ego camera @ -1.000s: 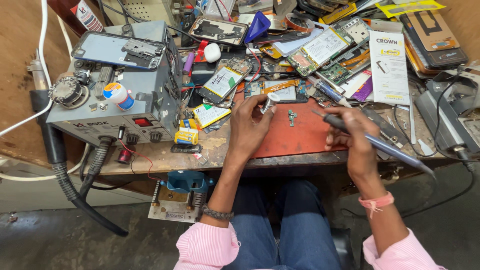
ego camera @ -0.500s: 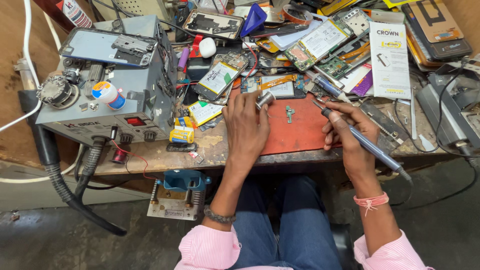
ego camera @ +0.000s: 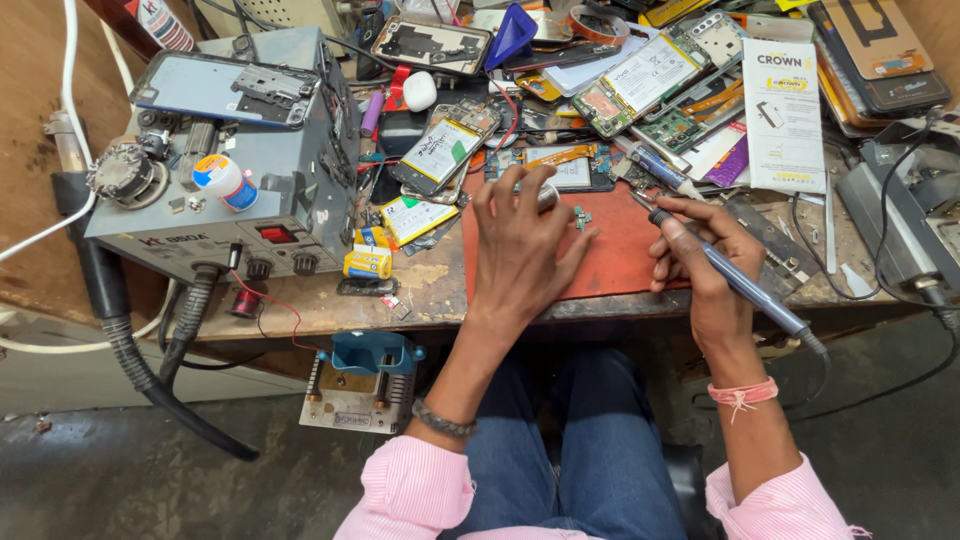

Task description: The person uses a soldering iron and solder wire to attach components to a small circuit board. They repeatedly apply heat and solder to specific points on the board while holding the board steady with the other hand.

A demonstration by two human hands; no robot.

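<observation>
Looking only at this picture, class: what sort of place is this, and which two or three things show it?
Most likely a phone repair workbench. Opened phones and circuit boards crowd the table, a grey soldering station stands on it, and the right hand holds a soldering iron over a red mat.

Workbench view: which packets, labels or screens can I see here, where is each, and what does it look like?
White packet: far right of the bench, tall rectangle, white with yellow band.
Phone battery: centre, beyond the left hand, white label with green corner.
Yellow box: front of the grey station, small, yellow and blue.
Station display: small red rectangle.
Phone screen: on the station, grey-blue slab.
</observation>
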